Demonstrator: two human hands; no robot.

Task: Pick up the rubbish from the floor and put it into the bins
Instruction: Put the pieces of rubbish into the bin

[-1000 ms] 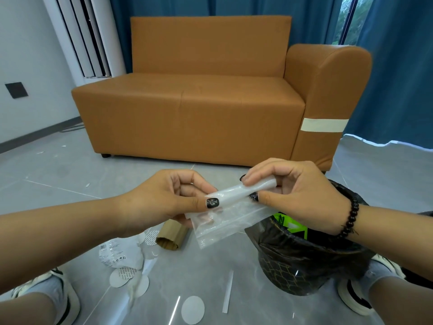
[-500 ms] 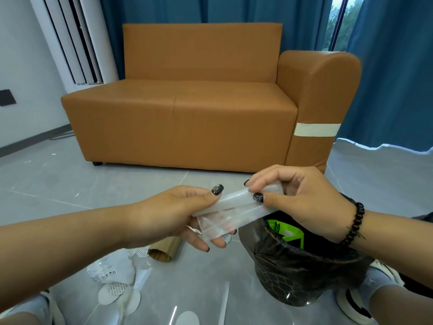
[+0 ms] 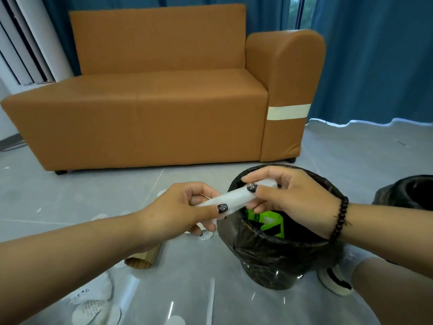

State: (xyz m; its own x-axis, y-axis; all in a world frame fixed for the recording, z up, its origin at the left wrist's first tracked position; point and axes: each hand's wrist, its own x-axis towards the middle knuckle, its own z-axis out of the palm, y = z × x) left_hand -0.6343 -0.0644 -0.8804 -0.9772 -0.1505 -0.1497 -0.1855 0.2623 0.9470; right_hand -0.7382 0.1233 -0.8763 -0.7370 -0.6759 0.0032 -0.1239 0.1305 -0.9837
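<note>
Plastic bag [image 3: 236, 197], clear and rolled into a tight tube, is being held in the air over the near-left rim of the black bin [image 3: 269, 259]. Its long axis is running from lower left to upper right, the upper end pointing across the bin's mouth and the lower end pointing back toward the left forearm. The left hand [image 3: 180, 207] is pinching the lower end, thumb on top and fingers curled underneath. The right hand [image 3: 293, 198] is pinching the upper end between thumb and curled fingers, directly above the bin opening. Both hands are touching the roll; neither is touching the bin. A dark bead bracelet [image 3: 339, 219] is sitting on the right wrist.

Inside the bin, lined with a black bag, a green and black item [image 3: 269, 221] is lying. A cardboard tube [image 3: 143, 259] is lying on the grey floor [image 3: 70, 195] below the left forearm, with white round paper pieces [image 3: 93, 301] scattered nearby. 1 white shoe [image 3: 335, 280] is showing just right of the bin. A second dark bin [image 3: 412, 193] is standing at the right edge. An orange sofa [image 3: 152, 109] is standing behind, in front of blue curtains [image 3: 375, 55].
</note>
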